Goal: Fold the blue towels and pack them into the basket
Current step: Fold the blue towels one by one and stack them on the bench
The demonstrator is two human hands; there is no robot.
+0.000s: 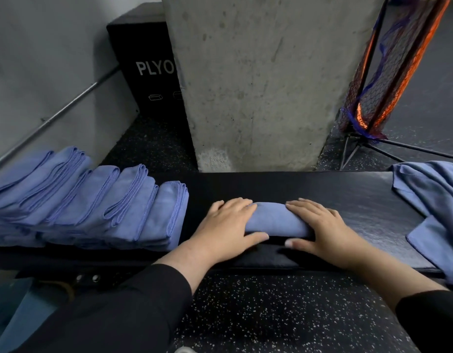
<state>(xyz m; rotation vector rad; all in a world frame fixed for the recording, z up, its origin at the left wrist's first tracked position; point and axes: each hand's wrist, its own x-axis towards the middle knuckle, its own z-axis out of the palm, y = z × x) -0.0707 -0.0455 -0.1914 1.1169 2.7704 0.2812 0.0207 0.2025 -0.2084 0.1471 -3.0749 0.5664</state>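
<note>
- speckled black rubber flooring [284,314] fills the lower frame, and a dark padded bench [347,200] runs across the middle as our work surface.
- behind it a bare concrete pillar [258,85] rises to the top edge, hiding part of a black box [146,72] at upper left, so we read only "plyo" on it.
- we cannot find a basket anywhere in this view.
- at upper right a netted stand [388,72] with orange and blue trim is cut off by the frame edge.
- the folded towel [276,220] lies at the centre of the bench as a compact blue bundle, its top rounded and smooth; its two ends are covered by our hands.
- our left hand [228,225] lies flat over the towel's left end, fingers straight on top, the thumb stretched along the near edge.
- our right hand [322,225] mirrors it on the right end, fingers laid flat, thumb pointing inward along the front; both hands are spread and pressing, not gripping.
- the two thumbs nearly meet in front of the bundle.
- at the left of the frame a row of folded towels [93,200] leans overlapped on the bench, its far end blurred and cut off.
- at the right edge an unfolded towel [434,200] lies crumpled, draped over the bench's front and partly out of frame.
- black sleeves [118,314] cover both forearms.
</note>
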